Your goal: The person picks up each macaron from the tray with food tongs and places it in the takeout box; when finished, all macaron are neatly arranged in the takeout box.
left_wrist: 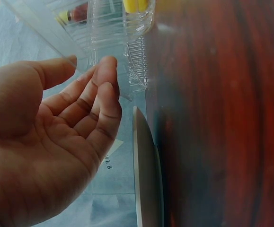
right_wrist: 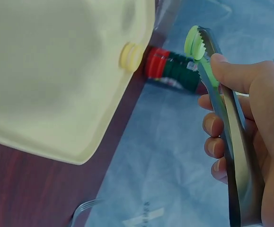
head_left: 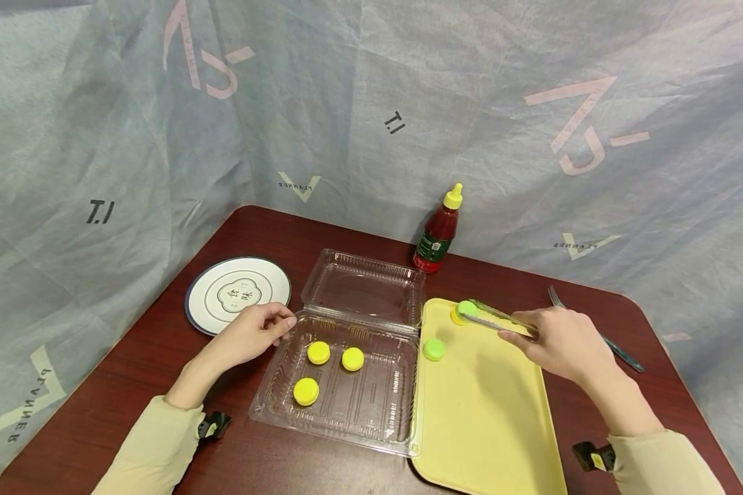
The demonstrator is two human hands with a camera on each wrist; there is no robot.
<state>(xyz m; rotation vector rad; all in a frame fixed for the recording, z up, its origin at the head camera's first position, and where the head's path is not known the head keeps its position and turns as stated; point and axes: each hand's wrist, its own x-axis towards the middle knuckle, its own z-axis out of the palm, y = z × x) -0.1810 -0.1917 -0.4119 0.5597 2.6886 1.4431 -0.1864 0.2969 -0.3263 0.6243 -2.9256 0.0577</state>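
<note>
My right hand [head_left: 563, 340] grips metal tongs [right_wrist: 241, 161], thumb on one arm and fingers on the other. Between their toothed tips is a green macaron [right_wrist: 193, 43], raised over the far end of the yellow tray [head_left: 489, 426]. A yellow macaron [right_wrist: 131, 56] sits near the tray's edge, partly hidden under it in the head view. Another green macaron [head_left: 434, 349] lies by the tray's left side. My left hand [head_left: 254, 333], fingers loosely bent and thumb apart, is at the left rim of the clear plastic container [head_left: 371, 412], which holds three yellow macarons [head_left: 318, 353].
The container's lid [head_left: 362, 289] lies folded back behind it. A white plate [head_left: 213, 302] with a dark rim is at the left. A red sauce bottle [head_left: 436, 237] stands at the back, and a fork [head_left: 622, 354] lies right of the tray.
</note>
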